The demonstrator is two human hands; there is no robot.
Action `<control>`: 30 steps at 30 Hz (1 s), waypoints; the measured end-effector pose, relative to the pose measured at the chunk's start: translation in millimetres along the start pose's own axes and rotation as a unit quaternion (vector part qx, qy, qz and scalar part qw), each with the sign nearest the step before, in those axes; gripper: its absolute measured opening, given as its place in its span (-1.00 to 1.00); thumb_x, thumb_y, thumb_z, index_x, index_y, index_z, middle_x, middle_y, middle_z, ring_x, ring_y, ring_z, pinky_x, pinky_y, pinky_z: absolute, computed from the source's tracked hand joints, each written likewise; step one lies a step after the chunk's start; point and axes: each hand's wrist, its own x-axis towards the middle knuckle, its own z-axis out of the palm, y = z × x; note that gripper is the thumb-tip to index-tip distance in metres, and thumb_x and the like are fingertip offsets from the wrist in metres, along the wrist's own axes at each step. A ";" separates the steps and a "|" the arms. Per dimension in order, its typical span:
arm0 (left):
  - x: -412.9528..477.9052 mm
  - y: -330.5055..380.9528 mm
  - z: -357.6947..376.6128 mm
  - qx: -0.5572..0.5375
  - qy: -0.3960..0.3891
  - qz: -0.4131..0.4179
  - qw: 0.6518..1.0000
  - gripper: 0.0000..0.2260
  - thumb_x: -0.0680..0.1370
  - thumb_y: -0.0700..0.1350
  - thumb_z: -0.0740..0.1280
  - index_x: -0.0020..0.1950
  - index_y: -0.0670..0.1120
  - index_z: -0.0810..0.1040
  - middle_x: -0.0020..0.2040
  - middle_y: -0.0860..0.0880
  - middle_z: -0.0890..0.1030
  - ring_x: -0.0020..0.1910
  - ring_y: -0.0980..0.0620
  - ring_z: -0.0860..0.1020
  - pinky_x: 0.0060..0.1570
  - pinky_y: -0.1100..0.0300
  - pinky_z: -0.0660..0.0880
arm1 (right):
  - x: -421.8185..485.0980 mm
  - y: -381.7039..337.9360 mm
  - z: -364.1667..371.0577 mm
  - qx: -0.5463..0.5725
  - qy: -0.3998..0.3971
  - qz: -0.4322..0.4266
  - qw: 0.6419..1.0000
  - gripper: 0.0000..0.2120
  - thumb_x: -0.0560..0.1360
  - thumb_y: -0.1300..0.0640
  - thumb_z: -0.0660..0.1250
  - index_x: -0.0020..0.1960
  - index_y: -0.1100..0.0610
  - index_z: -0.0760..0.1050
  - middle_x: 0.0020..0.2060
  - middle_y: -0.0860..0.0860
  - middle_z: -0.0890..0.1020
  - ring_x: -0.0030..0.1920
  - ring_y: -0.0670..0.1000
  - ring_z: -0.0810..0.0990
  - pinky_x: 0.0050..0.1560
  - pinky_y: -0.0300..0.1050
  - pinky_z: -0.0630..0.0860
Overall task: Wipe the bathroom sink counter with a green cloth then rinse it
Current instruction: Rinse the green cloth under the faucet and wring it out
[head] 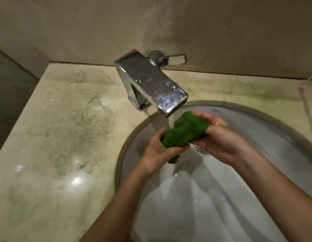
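A bunched green cloth hangs over the white sink basin, right under the spout of the chrome faucet. Water runs from the spout onto the cloth and streams down into the basin. My left hand grips the cloth's lower left end, fingers curled round it. My right hand holds the upper right end, thumb and fingers wrapped over the fabric. The drain shows just below the cloth.
The marble counter spreads to the left and behind the basin, wet and shiny in spots. The faucet lever points right, close to the wall. A pale hose or cord lies at the far right edge.
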 end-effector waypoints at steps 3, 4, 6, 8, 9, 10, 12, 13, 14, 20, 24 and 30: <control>-1.9 5.7 -9.8 0.039 -0.016 0.057 0.997 -0.52 0.35 -0.28 0.52 0.19 -0.15 0.42 0.00 -0.22 0.59 -0.07 -0.07 0.61 -0.10 0.09 0.58 | -14.4 -13.2 -27.9 -0.068 -0.097 0.034 0.992 -0.47 0.25 0.49 0.41 0.18 0.22 0.47 0.10 0.17 0.61 0.06 0.11 0.62 -0.08 -0.10 0.58; -2.3 9.9 -11.8 0.087 -0.014 0.091 0.992 -0.55 0.35 -0.30 0.51 0.15 -0.13 0.42 -0.05 -0.15 0.59 -0.12 0.00 0.60 -0.14 0.17 0.57 | -17.5 -17.7 -36.4 -0.087 -0.126 0.049 0.987 -0.42 0.22 0.42 0.48 0.22 0.21 0.47 0.18 0.18 0.56 0.15 0.14 0.57 0.00 -0.02 0.57; -4.1 19.8 -12.0 0.182 -0.007 0.140 0.973 -0.63 0.37 -0.29 0.49 0.07 -0.10 0.42 -0.15 0.00 0.54 -0.23 0.14 0.55 -0.29 0.40 0.47 | -17.4 -23.6 -47.2 -0.098 -0.148 0.089 0.980 -0.33 0.17 0.18 0.61 0.22 0.21 0.45 0.22 0.19 0.52 0.18 0.19 0.54 0.07 0.11 0.54; -6.9 29.3 -8.9 0.228 -0.012 0.195 0.954 -0.71 0.39 -0.24 0.48 0.05 -0.13 0.49 -0.17 0.07 0.53 -0.21 0.20 0.53 -0.27 0.45 0.42 | -9.6 -22.3 -42.4 -0.104 -0.125 0.134 0.977 -0.41 0.13 -0.11 0.61 0.04 0.12 0.53 0.10 0.18 0.58 0.10 0.19 0.58 0.02 0.13 0.54; -7.1 31.6 -7.0 0.260 -0.011 0.232 0.937 -0.73 0.40 -0.21 0.48 0.05 -0.13 0.52 -0.17 0.08 0.52 -0.21 0.19 0.51 -0.23 0.47 0.38 | -4.6 -20.2 -35.3 -0.102 -0.103 0.163 0.976 -0.47 0.14 -0.24 0.55 -0.07 0.08 0.54 0.01 0.16 0.61 0.04 0.17 0.60 -0.01 0.12 0.54; -7.0 31.3 -5.4 0.299 -0.003 0.262 0.917 -0.72 0.39 -0.19 0.49 0.06 -0.13 0.54 -0.15 0.07 0.51 -0.20 0.19 0.47 -0.20 0.48 0.34 | 0.1 -17.6 -27.7 -0.100 -0.077 0.188 0.974 -0.48 0.19 -0.35 0.45 -0.14 0.07 0.54 -0.06 0.14 0.62 -0.01 0.15 0.61 -0.03 0.10 0.54; -3.4 26.6 -5.5 0.327 0.026 0.261 0.908 -0.65 0.37 -0.17 0.50 0.13 -0.13 0.55 -0.06 0.00 0.51 -0.11 0.13 0.45 -0.16 0.46 0.35 | 8.0 -9.7 -13.1 -0.141 -0.044 0.202 0.968 -0.48 0.30 -0.39 0.25 -0.09 0.06 0.53 -0.12 0.08 0.65 -0.10 0.08 0.63 -0.12 0.00 0.55; -2.7 25.5 -6.4 0.314 0.029 0.244 0.917 -0.62 0.36 -0.16 0.51 0.15 -0.14 0.53 -0.01 -0.02 0.51 -0.08 0.09 0.48 -0.14 0.40 0.43 | 10.6 -4.5 -6.5 -0.196 -0.042 0.188 0.961 -0.51 0.35 -0.37 0.21 -0.05 0.03 0.52 -0.18 0.01 0.65 -0.18 0.00 0.62 -0.22 -0.09 0.53; -1.9 24.1 -8.5 0.284 0.024 0.226 0.932 -0.58 0.36 -0.16 0.51 0.17 -0.14 0.49 0.02 -0.06 0.52 -0.08 0.05 0.52 -0.13 0.27 0.51 | 13.3 0.0 -1.6 -0.254 -0.045 0.157 0.953 -0.57 0.38 -0.33 0.21 -0.04 0.01 0.51 -0.28 -0.06 0.63 -0.28 -0.08 0.58 -0.32 -0.17 0.46; -9.1 23.6 -16.5 -0.200 -0.016 -0.034 0.979 -0.66 0.41 -0.21 0.44 0.15 -0.19 0.48 -0.15 -0.10 0.57 -0.32 0.09 0.55 -0.39 0.25 0.48 | 26.4 7.4 14.2 -0.236 0.117 -0.067 0.962 -0.75 0.51 -0.11 0.28 -0.10 0.08 0.50 -0.24 0.04 0.62 -0.24 0.07 0.62 -0.34 -0.11 0.51; -1.7 18.8 12.3 -0.471 0.082 -0.166 0.863 -0.67 0.58 0.08 0.17 -0.14 -0.14 0.54 -0.31 -0.08 0.58 -0.45 0.04 0.52 -0.55 0.30 0.42 | 14.8 38.9 30.1 -0.392 0.205 -0.226 0.868 -0.61 0.47 -0.24 0.25 -0.30 0.06 0.37 -0.45 -0.02 0.49 -0.36 0.02 0.54 -0.35 -0.04 0.49; 4.5 10.6 32.4 -0.434 0.120 -0.186 0.873 -0.74 0.49 -0.05 0.24 -0.40 -0.05 0.40 -0.47 -0.02 0.40 -0.54 0.08 0.42 -0.56 0.34 0.35 | 20.6 56.7 35.4 -0.556 0.270 -0.310 0.723 -0.69 0.48 -0.09 0.17 -0.25 0.07 0.56 -0.39 0.07 0.61 -0.39 0.17 0.58 -0.44 -0.12 0.41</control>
